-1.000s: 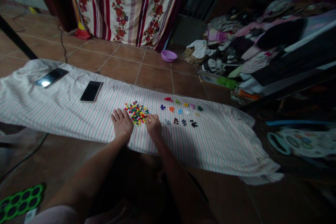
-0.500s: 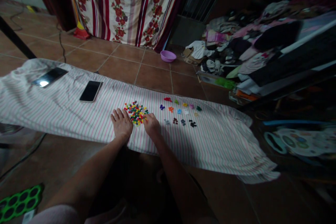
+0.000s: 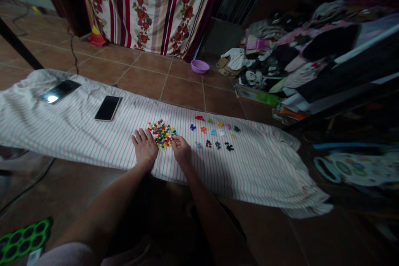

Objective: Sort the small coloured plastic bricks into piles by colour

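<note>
A shallow round purple plastic basin (image 3: 199, 70) sits on the tiled floor beyond the cloth, its open top facing up, though from here I cannot make out anything in it. Near it, a brown cardboard box (image 3: 226, 67) has a white garment (image 3: 236, 57) draped over it. Low on my left is a bright green tray (image 3: 32, 236) with rows of dark round hollows, too dim to read inside.

The heap of tiny multicoloured pieces (image 3: 162, 133) lies on the white, pink-and-green striped cloth (image 3: 124, 145), between my hands. My left hand (image 3: 146, 147) rests palm down just left of it, fingers extended and slightly apart, gripping nothing. My right hand (image 3: 181, 149) is at the heap's right edge, thumb and fingers bent close together; I cannot tell whether they meet or pinch a piece. Both forearms reach forward, converging toward the heap.

Right of that hand, small single-colour groups stand apart in rows, from the red group (image 3: 199, 118) at the far side to the black group (image 3: 229, 146) nearer me.
</note>
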Tool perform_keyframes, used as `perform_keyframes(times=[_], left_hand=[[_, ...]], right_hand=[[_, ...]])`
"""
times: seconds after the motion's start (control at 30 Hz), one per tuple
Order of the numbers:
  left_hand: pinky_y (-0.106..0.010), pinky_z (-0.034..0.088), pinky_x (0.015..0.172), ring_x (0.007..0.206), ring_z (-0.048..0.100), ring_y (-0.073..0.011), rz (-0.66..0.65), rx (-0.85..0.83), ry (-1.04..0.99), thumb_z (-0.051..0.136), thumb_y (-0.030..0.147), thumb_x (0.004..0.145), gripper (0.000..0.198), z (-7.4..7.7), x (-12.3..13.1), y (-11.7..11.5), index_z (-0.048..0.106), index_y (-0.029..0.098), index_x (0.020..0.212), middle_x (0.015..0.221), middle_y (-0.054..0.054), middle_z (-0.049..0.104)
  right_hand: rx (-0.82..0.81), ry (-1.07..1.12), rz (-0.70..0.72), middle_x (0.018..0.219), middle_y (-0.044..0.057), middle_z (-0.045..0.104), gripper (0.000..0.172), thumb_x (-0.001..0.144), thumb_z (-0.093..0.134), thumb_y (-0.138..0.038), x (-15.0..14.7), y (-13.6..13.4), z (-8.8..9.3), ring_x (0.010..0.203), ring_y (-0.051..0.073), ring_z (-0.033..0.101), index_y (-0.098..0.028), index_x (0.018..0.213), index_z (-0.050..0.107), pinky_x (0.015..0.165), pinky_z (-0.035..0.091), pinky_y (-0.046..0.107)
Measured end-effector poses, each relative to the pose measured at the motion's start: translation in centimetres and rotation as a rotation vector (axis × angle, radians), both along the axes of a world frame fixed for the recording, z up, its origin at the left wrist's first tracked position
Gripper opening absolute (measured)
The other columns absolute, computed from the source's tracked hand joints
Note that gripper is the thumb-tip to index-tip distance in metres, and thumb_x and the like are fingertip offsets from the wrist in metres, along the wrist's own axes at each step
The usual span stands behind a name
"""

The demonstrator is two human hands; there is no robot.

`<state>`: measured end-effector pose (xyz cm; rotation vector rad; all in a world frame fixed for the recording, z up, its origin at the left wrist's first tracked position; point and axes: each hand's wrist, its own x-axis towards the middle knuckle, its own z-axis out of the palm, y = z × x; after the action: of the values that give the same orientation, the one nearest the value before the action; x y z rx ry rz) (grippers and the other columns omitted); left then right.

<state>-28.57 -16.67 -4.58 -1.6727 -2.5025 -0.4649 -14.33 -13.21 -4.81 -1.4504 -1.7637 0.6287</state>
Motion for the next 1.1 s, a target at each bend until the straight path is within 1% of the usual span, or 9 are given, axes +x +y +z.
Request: perform_keyframes(times=[0.17, 0.27, 0.33, 0.47, 0.57, 0.67, 0.83, 0.97, 1.1], left_hand=[[-0.061, 0.023, 0.112, 0.143, 0.027, -0.0417, 0.002, 0.003, 0.022, 0.029, 0.026, 0.093, 0.055, -0.6, -0.1, 0.0, 0.044, 0.000, 0.140, 0.146, -0.030, 0.040], [-0.060, 0.023, 0.113, 0.143, 0.027, -0.0420, -0.002, 0.002, 0.030, 0.029, 0.026, 0.094, 0.055, -0.6, -0.2, 0.0, 0.044, 0.000, 0.139, 0.145, -0.031, 0.040], [-0.060, 0.023, 0.113, 0.143, 0.026, -0.0420, -0.005, 0.003, 0.025, 0.029, 0.026, 0.093, 0.055, -0.4, -0.2, 0.0, 0.044, -0.001, 0.139, 0.145, -0.031, 0.040], [-0.061, 0.022, 0.113, 0.143, 0.026, -0.0410, 0.000, 0.030, -0.008, 0.031, 0.026, 0.093, 0.055, -0.3, -0.2, 0.0, 0.045, -0.001, 0.138, 0.145, -0.031, 0.040], [-0.061, 0.023, 0.112, 0.143, 0.027, -0.0410, 0.002, 0.046, -0.003, 0.032, 0.026, 0.093, 0.054, -0.5, -0.2, 0.0, 0.045, -0.001, 0.138, 0.145, -0.031, 0.040], [-0.060, 0.024, 0.112, 0.142, 0.028, -0.0431, -0.002, 0.031, 0.040, 0.030, 0.027, 0.094, 0.054, -0.7, -0.2, 0.0, 0.046, 0.000, 0.137, 0.144, -0.031, 0.041], [-0.060, 0.023, 0.112, 0.141, 0.028, -0.0439, -0.005, 0.008, 0.044, 0.031, 0.027, 0.094, 0.055, -0.5, -0.2, -0.1, 0.044, -0.001, 0.139, 0.145, -0.031, 0.040], [-0.061, 0.023, 0.113, 0.142, 0.027, -0.0428, 0.000, 0.000, 0.013, 0.033, 0.027, 0.093, 0.055, -0.1, -0.1, -0.1, 0.044, -0.001, 0.139, 0.145, -0.031, 0.040], [-0.061, 0.023, 0.113, 0.143, 0.026, -0.0418, 0.003, 0.001, 0.002, 0.033, 0.027, 0.092, 0.056, -0.1, -0.1, 0.0, 0.044, -0.001, 0.139, 0.145, -0.031, 0.040]], right_hand=[[-0.034, -0.037, -0.095, 0.085, 0.002, 0.071, 0.016, 0.082, 0.053, -0.032, 0.9, -0.8, 0.2, 0.068, 0.016, 0.064, -0.022, 0.089, 0.063, 0.068, 0.049, 0.027], [-0.039, -0.033, -0.137, 0.082, 0.002, 0.070, 0.018, 0.082, 0.052, -0.036, 2.5, -1.4, 0.1, 0.068, 0.017, 0.063, -0.022, 0.086, 0.062, 0.067, 0.049, 0.028], [-0.027, -0.021, -0.169, 0.083, 0.004, 0.070, 0.021, 0.082, 0.049, -0.037, 4.2, -1.7, 0.0, 0.068, 0.018, 0.064, -0.021, 0.087, 0.062, 0.069, 0.049, 0.029], [0.015, -0.033, -0.310, 0.087, 0.009, 0.071, 0.026, 0.082, 0.046, -0.036, 8.6, -1.8, -0.7, 0.071, 0.020, 0.065, -0.018, 0.091, 0.063, 0.070, 0.049, 0.031], [0.043, -0.113, -0.396, 0.090, 0.011, 0.071, 0.027, 0.081, 0.046, -0.033, 11.8, -1.5, -1.1, 0.076, 0.021, 0.065, -0.017, 0.093, 0.064, 0.072, 0.048, 0.032], [0.023, -0.225, -0.461, 0.088, 0.011, 0.070, 0.024, 0.080, 0.046, -0.028, 13.6, -0.9, -1.2, 0.077, 0.021, 0.063, -0.016, 0.092, 0.064, 0.072, 0.045, 0.031], [0.014, -0.328, -0.448, 0.087, 0.011, 0.067, 0.023, 0.080, 0.043, -0.020, 13.7, 0.2, -1.0, 0.081, 0.022, 0.060, -0.015, 0.089, 0.064, 0.071, 0.040, 0.030], [0.038, -0.301, -0.440, 0.088, 0.011, 0.067, 0.025, 0.080, 0.041, -0.018, 13.2, 0.9, -1.0, 0.083, 0.022, 0.060, -0.015, 0.090, 0.064, 0.073, 0.041, 0.030], [0.047, -0.231, -0.449, 0.091, 0.012, 0.068, 0.026, 0.078, 0.044, -0.021, 13.1, 0.9, -1.4, 0.082, 0.022, 0.061, -0.014, 0.095, 0.063, 0.075, 0.044, 0.032]])
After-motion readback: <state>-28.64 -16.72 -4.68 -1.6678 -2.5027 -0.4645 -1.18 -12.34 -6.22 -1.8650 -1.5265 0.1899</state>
